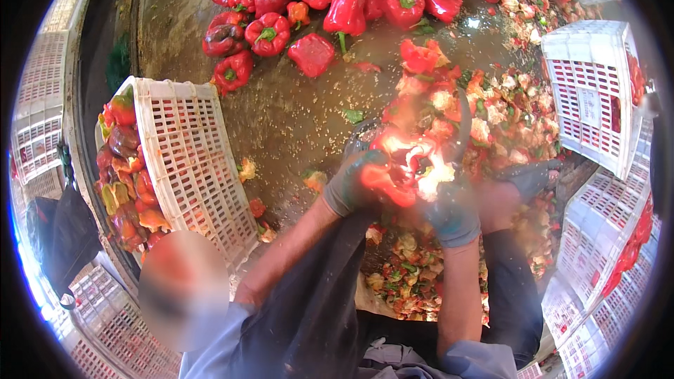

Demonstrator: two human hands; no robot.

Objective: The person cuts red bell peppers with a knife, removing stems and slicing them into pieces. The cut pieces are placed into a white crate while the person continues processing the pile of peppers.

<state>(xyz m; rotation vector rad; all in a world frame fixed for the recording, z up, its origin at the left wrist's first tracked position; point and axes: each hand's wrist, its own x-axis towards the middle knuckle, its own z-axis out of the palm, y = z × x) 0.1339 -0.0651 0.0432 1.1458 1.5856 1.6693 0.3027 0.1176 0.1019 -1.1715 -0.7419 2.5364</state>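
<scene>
My left hand (355,181), in a grey-green glove, grips a red bell pepper (389,184) that is cut open, its pale inside showing. On the other side of the pepper is my gloved right hand (454,213), closed around a knife whose dark, curved blade (464,123) points away from me. The knife's handle is hidden, and glare and blur cover the area between my hands. A pale, bright piece (436,179), perhaps pepper core, shows beside my right fingers. Beneath and beyond the hands lies a heap of pepper cores and scraps (495,110).
Whole red bell peppers (345,10) lie in a pile at the far side of the seed-strewn floor (295,116). A tilted white plastic crate (189,147) at left has mottled peppers (126,184) beside it. More white crates (590,95) stand at right, some holding red pepper pieces (629,252).
</scene>
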